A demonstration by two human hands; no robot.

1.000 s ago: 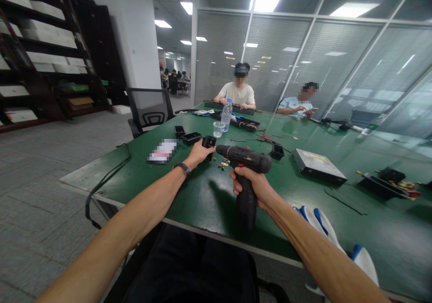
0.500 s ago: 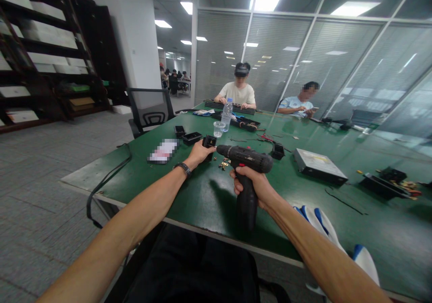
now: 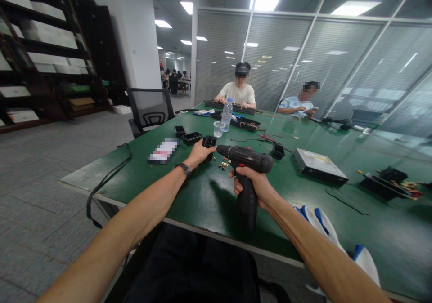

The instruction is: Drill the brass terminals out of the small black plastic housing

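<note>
My left hand (image 3: 198, 155) is closed around a small black plastic housing (image 3: 210, 142), held up off its base on the green table (image 3: 141, 184). In my right hand (image 3: 251, 181) is a black cordless drill (image 3: 246, 159), its grip upright and its chuck pointing left at the housing. The drill's tip meets the housing close to my left thumb; the exact contact is too small to make out. Several small brass-coloured metal pieces (image 3: 223, 164) lie beneath the drill. Two more black housings (image 3: 192, 137) rest just beyond my left hand.
A phone (image 3: 164, 151) lies at left, a plastic cup (image 3: 218, 129) and water bottle (image 3: 227, 115) behind. To the right are a metal disc drive (image 3: 320, 166), a black tray of parts (image 3: 384, 186) and white-blue gloves (image 3: 320, 224). Two people sit across the table.
Almost nothing differs. Both hands, the drill and the housing keep the same positions.
</note>
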